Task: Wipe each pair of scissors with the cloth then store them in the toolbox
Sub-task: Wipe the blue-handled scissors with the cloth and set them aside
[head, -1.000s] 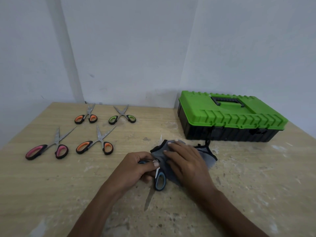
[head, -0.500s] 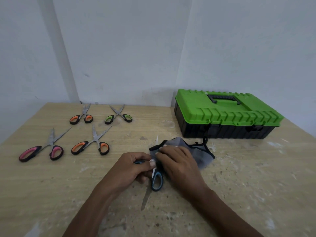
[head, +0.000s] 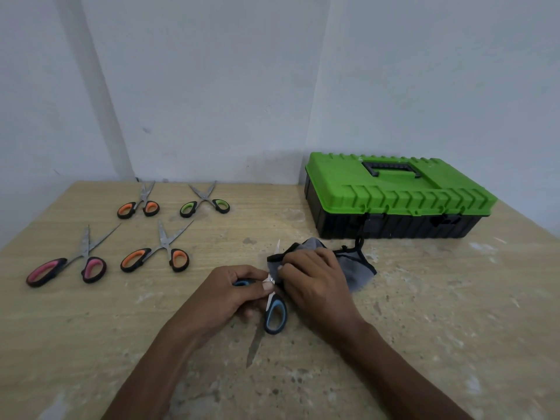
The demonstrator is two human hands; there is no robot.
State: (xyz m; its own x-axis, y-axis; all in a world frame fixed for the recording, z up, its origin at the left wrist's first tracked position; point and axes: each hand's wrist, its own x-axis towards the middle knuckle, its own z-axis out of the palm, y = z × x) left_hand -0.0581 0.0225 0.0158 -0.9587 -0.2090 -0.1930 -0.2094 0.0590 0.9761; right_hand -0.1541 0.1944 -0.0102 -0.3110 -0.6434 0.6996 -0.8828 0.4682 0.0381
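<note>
left hand (head: 225,294) fingers clamped on blue scissors (head: 275,313), blade tip pointing away; right hand (head: 315,278) fingers pinching grey cloth (head: 353,269) around blade, long axis near-to-far.

Both bare forearms reach in from the lower edge and meet near the middle. The left hand (head: 230,291) lies knuckles up, fingers curled in a closed grip and thumb pressed forward toward the other hand. The right hand (head: 315,280) is palm down just beside it, fingers bent and bunched, fingertips close to the left thumb.
</note>
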